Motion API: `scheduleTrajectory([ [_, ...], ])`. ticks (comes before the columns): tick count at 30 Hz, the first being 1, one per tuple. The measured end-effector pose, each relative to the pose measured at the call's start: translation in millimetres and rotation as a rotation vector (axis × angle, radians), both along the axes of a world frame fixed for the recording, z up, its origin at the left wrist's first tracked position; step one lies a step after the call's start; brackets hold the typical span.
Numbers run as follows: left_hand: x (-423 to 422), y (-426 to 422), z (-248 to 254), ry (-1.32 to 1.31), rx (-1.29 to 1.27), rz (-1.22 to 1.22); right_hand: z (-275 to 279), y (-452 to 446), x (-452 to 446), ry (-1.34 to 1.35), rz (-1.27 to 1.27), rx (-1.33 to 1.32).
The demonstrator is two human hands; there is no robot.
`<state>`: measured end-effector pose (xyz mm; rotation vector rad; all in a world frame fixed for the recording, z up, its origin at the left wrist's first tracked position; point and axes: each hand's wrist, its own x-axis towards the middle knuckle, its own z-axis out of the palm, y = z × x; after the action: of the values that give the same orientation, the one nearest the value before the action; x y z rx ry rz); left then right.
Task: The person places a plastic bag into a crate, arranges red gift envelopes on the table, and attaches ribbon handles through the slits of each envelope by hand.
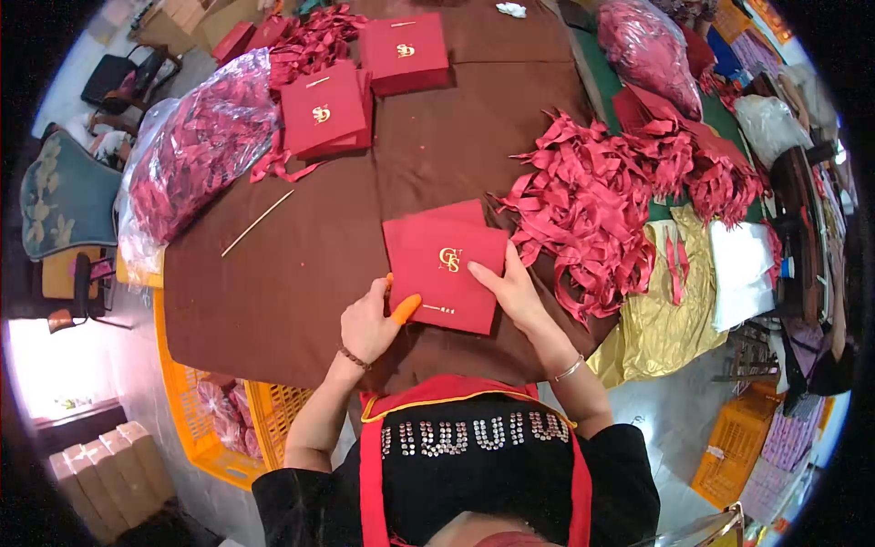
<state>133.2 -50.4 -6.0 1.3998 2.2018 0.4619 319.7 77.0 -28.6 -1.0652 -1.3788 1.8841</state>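
Note:
A flat red square piece with gold lettering (442,290), a card or a folded bag, is held over the near part of the table. My left hand (369,324) pinches its lower left edge; orange finger covers sit on the thumb and another finger. My right hand (515,292) grips its right edge, thumb on the front and fingers behind. Another red square piece (460,212) shows behind it, turned at an angle; whether it is held or lies on the table, I cannot tell. To the right lies a heap of red ribbons (583,201).
Red stacks with gold logos (406,50) stand at the far side of the brown-covered table (264,310). A plastic bag of red ribbons (205,146) lies left, near a thin stick (258,223). An orange crate (278,410) stands below the left edge; gold wrapping (670,324) lies right.

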Motion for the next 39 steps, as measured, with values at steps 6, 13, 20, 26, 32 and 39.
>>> scheduleTrajectory([
  [6,6.8,1.9,-13.1,-0.328,0.216,0.085,1.6,-4.6,4.0,0.142,-0.026,-0.133],
  [13,16.1,16.6,2.5,-0.182,0.221,-0.008,-10.2,-11.2,15.6,0.05,0.019,-0.077],
  [20,19.5,13.7,7.6,-0.166,0.168,0.033,12.5,40.2,72.7,-0.468,-0.393,0.862],
  [26,23.9,8.5,7.4,-0.027,0.226,-0.059,0.0,96.6,103.9,-0.964,-0.42,0.873],
  [32,10.8,0.1,22.6,-0.021,0.185,0.023,38.1,112.1,106.4,-0.922,-0.404,0.886],
  [39,8.2,43.7,45.8,-0.169,0.619,-0.182,91.3,113.8,67.5,0.263,-0.277,0.181],
])
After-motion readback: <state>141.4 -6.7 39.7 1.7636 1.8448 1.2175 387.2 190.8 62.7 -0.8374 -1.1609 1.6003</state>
